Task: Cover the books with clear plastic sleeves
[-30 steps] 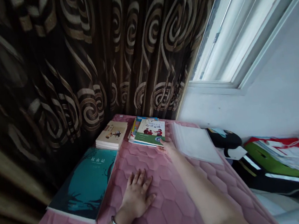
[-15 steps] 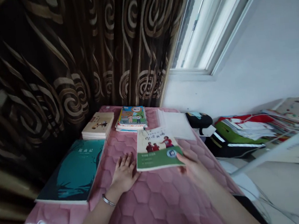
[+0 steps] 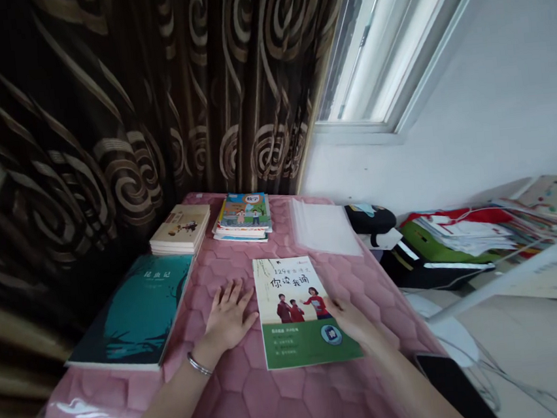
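Observation:
A green-and-white book (image 3: 296, 312) with three figures on its cover is in front of me, cover up, its lettering upright to me. My right hand (image 3: 351, 320) grips its right edge, thumb on the cover and the other fingers hidden. Whether the book rests fully on the pink padded tablecloth (image 3: 272, 400) I cannot tell. My left hand (image 3: 230, 315), with a silver bangle at the wrist, lies flat and open on the cloth, just left of the book and holding nothing. Farther left lies a large teal book (image 3: 143, 314).
Behind the teal book is a stack of beige books (image 3: 180, 228); right of it, a pile of textbooks (image 3: 244, 215). Clear plastic sleeves (image 3: 324, 227) lie at the back right, beside a black pouch (image 3: 371, 220). A dark flat object (image 3: 453, 386) is at the right edge.
The green-and-white book has come nearer to me and its cover now faces up more fully, with my right hand still on its edge. My left hand has barely moved.

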Tool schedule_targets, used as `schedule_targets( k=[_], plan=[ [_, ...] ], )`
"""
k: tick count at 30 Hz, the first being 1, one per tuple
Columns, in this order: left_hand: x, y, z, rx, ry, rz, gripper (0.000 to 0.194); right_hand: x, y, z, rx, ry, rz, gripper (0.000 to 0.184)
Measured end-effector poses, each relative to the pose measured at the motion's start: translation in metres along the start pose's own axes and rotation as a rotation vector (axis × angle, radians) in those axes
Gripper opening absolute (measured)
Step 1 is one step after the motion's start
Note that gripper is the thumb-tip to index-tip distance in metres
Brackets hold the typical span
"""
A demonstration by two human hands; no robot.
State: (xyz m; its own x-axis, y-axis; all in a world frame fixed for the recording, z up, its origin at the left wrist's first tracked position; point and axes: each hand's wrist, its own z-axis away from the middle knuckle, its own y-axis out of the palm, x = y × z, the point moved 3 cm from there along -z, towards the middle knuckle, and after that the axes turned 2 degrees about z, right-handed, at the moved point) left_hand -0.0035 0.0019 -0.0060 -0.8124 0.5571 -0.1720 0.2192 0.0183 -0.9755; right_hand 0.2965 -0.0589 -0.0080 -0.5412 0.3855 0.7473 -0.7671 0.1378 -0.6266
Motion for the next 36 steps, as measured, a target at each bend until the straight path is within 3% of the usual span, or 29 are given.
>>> schedule_targets(
  k=[2,4,10,16,26,36],
  plan=[
    [-0.007,-0.003,0.002,-0.015,-0.014,-0.005,0.054,-0.004,0.006,-0.004,-0.08,0.006,0.217,0.035],
    [-0.021,-0.005,0.005,-0.026,-0.011,0.002,0.05,-0.008,0.011,-0.002,-0.119,-0.024,0.273,0.035],
    [-0.057,0.008,0.016,0.041,0.062,0.216,0.053,-0.014,0.0,0.02,-0.272,-0.101,0.039,0.036],
    [-0.056,0.01,0.02,0.004,0.151,0.243,0.062,-0.023,-0.017,0.033,-0.311,0.018,0.062,0.027],
    [-0.058,0.008,0.02,0.03,0.194,0.222,0.062,-0.05,-0.011,0.03,-0.325,-0.021,0.18,0.03],
    [-0.057,0.004,0.019,0.025,0.189,0.269,0.061,-0.048,-0.003,0.035,-0.324,-0.02,0.225,0.04]
  ],
)
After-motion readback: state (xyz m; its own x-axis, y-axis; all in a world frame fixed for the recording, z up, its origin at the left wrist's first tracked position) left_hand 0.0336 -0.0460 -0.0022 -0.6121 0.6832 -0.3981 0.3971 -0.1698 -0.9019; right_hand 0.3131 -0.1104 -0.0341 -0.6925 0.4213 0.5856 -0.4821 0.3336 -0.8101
